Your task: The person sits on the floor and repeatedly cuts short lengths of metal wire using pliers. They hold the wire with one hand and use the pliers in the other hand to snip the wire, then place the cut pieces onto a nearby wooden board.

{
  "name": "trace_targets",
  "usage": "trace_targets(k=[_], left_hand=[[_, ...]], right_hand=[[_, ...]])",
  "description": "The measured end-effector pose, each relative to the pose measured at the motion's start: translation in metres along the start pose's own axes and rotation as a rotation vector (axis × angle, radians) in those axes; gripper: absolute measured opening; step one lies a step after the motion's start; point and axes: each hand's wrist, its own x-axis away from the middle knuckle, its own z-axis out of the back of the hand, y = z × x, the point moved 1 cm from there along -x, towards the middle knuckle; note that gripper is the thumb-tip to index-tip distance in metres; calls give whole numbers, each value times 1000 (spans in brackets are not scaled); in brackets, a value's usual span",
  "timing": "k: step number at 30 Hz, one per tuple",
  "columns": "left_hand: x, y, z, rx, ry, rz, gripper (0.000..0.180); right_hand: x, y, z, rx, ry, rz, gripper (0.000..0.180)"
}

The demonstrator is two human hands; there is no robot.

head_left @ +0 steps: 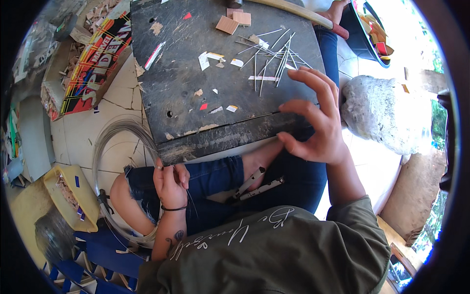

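My left hand (pixel 171 185) is closed on the wire by my knee. The strand belongs to a large coil of thin grey wire (pixel 101 152) that hangs round my left forearm and knee. Loose ends trail below the fingers. Over the right edge of the dark worktop (pixel 196 112), my right hand (pixel 318 117) is raised with its fingers apart and curved, holding nothing. Several short cut wires (pixel 279 61) lie criss-crossed on the worktop just beyond it. Between my legs rests a tool with two chipped white handles (pixel 259 186); its working end is hidden.
Wooden squares (pixel 227 24) and a hammer (pixel 303 12) lie at the worktop's far side, with paper scraps about. A printed box of wood bits (pixel 93 68) and a yellow tub (pixel 71 196) stand left. At right are a black bucket (pixel 350 29) and a whitish sack-like bundle (pixel 374 110).
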Motion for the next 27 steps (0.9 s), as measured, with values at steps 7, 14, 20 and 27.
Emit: trace_targets(k=[7,14,20,27], left_hand=[[1,3,-1,25,17,38,17],[2,5,2,73,-6,24,22],[5,3,4,65,3,43,26],[4,5,4,70,-1,38,25]], right_hand=[[-7,-16,-2,58,-93,-54,26],[-8,-23,-8,85,-97,-72,26],[-12,-25,-7,105,-140,-63,27],[-16,-19,-9,19,-155,-70,25]])
